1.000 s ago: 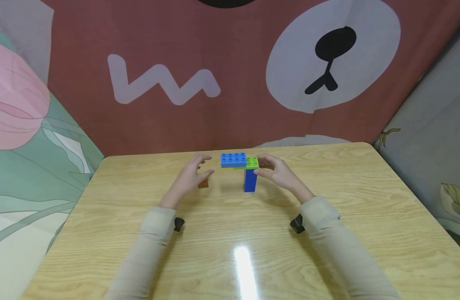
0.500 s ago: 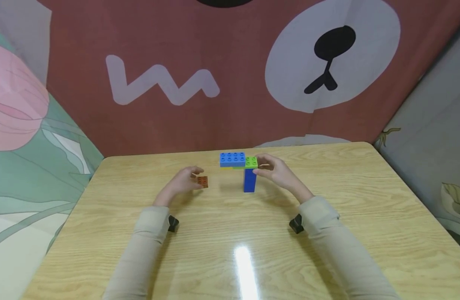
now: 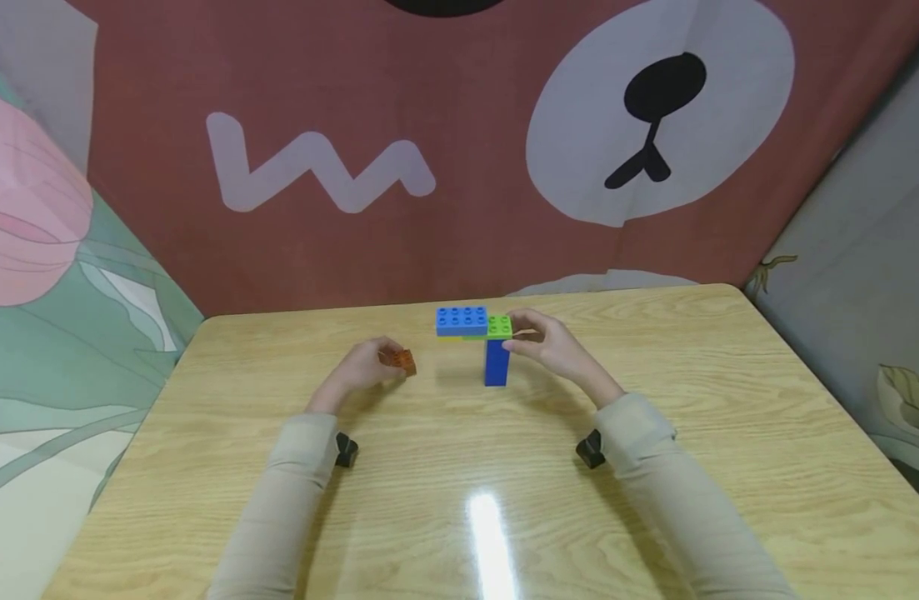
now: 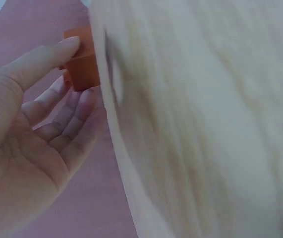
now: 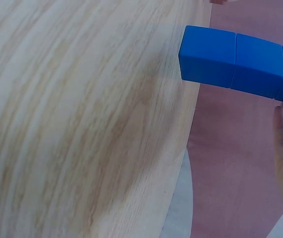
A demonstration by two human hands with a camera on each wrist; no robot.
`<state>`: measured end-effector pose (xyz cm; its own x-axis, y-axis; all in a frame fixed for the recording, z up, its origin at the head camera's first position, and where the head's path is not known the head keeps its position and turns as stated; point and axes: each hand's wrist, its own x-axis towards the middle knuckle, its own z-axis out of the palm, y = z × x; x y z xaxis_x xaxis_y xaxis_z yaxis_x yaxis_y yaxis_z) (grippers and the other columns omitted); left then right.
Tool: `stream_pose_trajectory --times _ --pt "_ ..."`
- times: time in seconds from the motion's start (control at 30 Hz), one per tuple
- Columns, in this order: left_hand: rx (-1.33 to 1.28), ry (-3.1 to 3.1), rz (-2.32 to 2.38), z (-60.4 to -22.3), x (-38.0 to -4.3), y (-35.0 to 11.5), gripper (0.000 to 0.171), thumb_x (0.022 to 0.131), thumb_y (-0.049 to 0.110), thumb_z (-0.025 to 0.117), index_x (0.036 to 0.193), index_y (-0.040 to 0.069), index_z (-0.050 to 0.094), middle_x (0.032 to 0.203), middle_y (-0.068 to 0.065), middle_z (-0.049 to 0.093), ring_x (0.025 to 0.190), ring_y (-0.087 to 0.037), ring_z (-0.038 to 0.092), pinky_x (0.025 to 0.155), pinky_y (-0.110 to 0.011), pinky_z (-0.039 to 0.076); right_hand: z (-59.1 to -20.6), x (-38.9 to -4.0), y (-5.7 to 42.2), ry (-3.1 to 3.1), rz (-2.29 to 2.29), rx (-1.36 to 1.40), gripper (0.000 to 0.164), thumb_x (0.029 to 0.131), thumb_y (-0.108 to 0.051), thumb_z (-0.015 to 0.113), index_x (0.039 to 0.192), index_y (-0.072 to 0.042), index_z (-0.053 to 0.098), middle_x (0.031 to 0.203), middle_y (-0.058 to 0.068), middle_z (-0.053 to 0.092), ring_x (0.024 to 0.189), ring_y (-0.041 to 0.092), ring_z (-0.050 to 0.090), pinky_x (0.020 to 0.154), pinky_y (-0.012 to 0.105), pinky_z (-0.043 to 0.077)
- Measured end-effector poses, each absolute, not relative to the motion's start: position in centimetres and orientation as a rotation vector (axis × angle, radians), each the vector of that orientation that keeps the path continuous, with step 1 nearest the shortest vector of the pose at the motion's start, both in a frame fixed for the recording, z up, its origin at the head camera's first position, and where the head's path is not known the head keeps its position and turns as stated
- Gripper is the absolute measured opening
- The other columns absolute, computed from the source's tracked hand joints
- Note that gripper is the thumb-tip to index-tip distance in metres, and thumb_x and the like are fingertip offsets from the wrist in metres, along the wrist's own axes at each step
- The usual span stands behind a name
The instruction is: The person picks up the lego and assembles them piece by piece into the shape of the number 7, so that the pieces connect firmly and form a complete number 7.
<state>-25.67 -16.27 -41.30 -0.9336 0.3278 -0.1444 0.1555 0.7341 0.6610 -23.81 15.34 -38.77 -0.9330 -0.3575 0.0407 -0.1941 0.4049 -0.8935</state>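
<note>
A toy brick build stands right of the table's middle. Its upright column of blue bricks (image 3: pixel 496 363) bears a green brick (image 3: pixel 500 326), and a blue brick (image 3: pixel 461 321) reaches out to the left with a sliver of yellow brick (image 3: pixel 450 338) beneath. My right hand (image 3: pixel 552 340) grips the build at its green end, thumb in front and fingers behind. To the left, an orange brick (image 3: pixel 407 362) is tilted in the thumb and fingers of my left hand (image 3: pixel 363 364). The left wrist view shows that pinch on the orange brick (image 4: pixel 85 69) close to the tabletop.
Both hands work over a wood-grain table (image 3: pixel 429 467), whose far edge meets a reddish hanging cloth (image 3: pixel 317 258) printed with a cartoon face. Dark wrist devices sit under both sleeves. A patterned cloth (image 3: pixel 864 333) hangs to the right.
My left hand has moved away from the blue brick, down and left to the orange brick, and now pinches and tilts it. My right hand has stayed at the build.
</note>
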Motion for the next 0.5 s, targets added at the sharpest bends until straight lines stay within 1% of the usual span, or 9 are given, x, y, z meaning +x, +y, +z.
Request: stream_pose_trajectory --times 0.17,0.3,0.5 --pt "0.309 2.719 1.135 -39.8 -25.5 -16.3 0.045 0.089 0.021 0.066 0.128 0.001 0.055 0.118 -0.019 0.062 0.106 -0.031 0.058 0.089 -0.041 0.050 -38.7 -23.7 15.3 2.498 -1.555 -0.506 0.045 0.093 -0.014 0.062 0.133 0.000 0.049 0.127 0.020 0.056 0.119 0.033 0.053 0.102 0.046 0.048" --pt "0.276 2.762 1.264 -38.4 -25.4 -16.0 0.046 0.090 0.022 0.064 0.130 0.001 0.054 0.120 -0.020 0.061 0.106 -0.031 0.057 0.089 -0.041 0.050 -38.7 -23.8 15.2 2.493 -1.562 -0.499 0.045 0.093 -0.014 0.062 0.133 0.000 0.049 0.128 0.020 0.056 0.120 0.034 0.053 0.102 0.046 0.048" --pt "0.244 2.768 1.606 -36.0 -25.0 -14.8 0.045 0.089 0.019 0.066 0.128 0.002 0.054 0.121 -0.017 0.054 0.113 -0.032 0.054 0.101 -0.043 0.048 -38.7 -23.9 14.8 2.499 -1.554 -0.487 0.045 0.092 -0.014 0.063 0.133 -0.001 0.049 0.128 0.020 0.056 0.120 0.034 0.054 0.102 0.045 0.049"
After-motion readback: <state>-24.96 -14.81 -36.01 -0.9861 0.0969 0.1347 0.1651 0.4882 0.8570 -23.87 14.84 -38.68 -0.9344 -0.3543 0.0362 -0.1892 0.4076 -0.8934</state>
